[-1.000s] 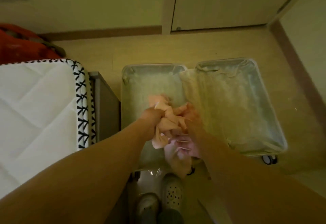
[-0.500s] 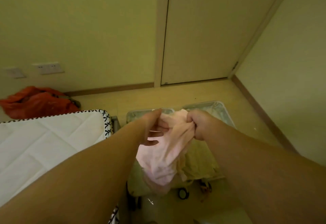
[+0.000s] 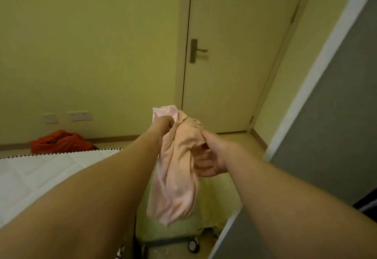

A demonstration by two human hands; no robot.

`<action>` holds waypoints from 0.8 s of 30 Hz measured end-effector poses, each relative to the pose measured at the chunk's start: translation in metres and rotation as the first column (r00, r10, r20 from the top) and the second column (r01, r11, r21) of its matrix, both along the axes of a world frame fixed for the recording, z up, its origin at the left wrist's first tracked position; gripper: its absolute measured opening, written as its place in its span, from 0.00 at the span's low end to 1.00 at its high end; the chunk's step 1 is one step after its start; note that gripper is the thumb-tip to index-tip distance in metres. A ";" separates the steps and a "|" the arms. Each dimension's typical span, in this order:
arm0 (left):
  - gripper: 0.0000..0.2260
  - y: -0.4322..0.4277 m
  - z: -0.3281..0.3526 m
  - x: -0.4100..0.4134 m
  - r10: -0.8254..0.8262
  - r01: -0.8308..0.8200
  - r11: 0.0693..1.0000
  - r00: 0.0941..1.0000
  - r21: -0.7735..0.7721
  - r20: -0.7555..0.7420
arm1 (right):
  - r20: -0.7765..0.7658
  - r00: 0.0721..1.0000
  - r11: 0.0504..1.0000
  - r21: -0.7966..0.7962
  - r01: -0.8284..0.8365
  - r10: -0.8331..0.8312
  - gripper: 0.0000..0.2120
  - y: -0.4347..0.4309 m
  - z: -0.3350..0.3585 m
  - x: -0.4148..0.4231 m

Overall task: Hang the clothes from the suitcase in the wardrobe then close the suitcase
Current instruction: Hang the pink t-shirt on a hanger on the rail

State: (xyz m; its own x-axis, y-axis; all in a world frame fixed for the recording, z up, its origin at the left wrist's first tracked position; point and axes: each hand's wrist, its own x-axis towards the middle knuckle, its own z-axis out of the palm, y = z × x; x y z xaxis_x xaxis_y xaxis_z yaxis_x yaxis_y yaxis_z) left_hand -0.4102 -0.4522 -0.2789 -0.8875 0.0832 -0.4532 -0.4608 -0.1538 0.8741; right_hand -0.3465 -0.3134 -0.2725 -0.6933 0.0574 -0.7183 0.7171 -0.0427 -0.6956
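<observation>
A pale pink garment (image 3: pixel 179 169) hangs bunched in front of me at chest height. My left hand (image 3: pixel 163 123) grips its top edge in a fist. My right hand (image 3: pixel 210 156) holds its right side with the fingers curled into the cloth. Below the garment the open suitcase (image 3: pixel 216 207) lies on the floor, mostly hidden by my arms and the cloth; one wheel (image 3: pixel 192 245) shows at its near end. A grey wardrobe panel (image 3: pixel 336 115) with a white edge stands at the right.
A closed door (image 3: pixel 234 54) with a lever handle (image 3: pixel 196 50) is straight ahead. A white quilted mattress (image 3: pixel 40 171) lies at the left, with an orange bundle (image 3: pixel 59 141) on the floor behind it. Wall sockets (image 3: pixel 78 115) sit low on the wall.
I have lifted the pink garment out of the suitcase and up in front of me, and my view has risen from the floor toward the door and the wardrobe panel.
</observation>
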 end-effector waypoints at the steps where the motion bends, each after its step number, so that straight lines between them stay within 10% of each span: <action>1: 0.11 -0.001 0.016 0.017 -0.035 0.035 0.999 0.999 0.008 -0.027 | 0.007 0.998 0.997 -0.054 0.058 -0.057 0.33 0.002 0.001 0.013; 4: 0.08 -0.001 0.066 0.064 -0.153 0.157 0.982 0.987 0.100 -0.052 | -0.006 0.976 0.947 -0.239 0.212 -0.220 0.41 0.000 0.011 0.038; 7: 0.17 -0.007 0.095 0.092 -0.371 0.376 0.925 0.925 0.055 -0.080 | -0.218 0.926 0.927 -0.286 0.241 -0.308 0.16 -0.001 0.035 0.050; 13: 0.23 -0.015 0.138 0.098 -0.414 0.389 0.750 0.907 -0.535 0.078 | -0.403 0.902 0.987 -0.104 0.125 -0.156 0.09 -0.002 0.092 0.077; 18: 0.18 -0.016 0.173 0.103 -0.215 0.213 0.971 0.977 -0.113 -0.004 | -0.598 0.735 0.936 -0.317 0.151 -0.321 0.28 0.004 0.131 0.085; 24: 0.14 0.001 0.194 0.112 -0.356 0.346 0.934 0.916 -0.083 -0.185 | -0.615 0.742 0.911 -0.412 -0.013 -0.267 0.23 0.016 0.166 0.104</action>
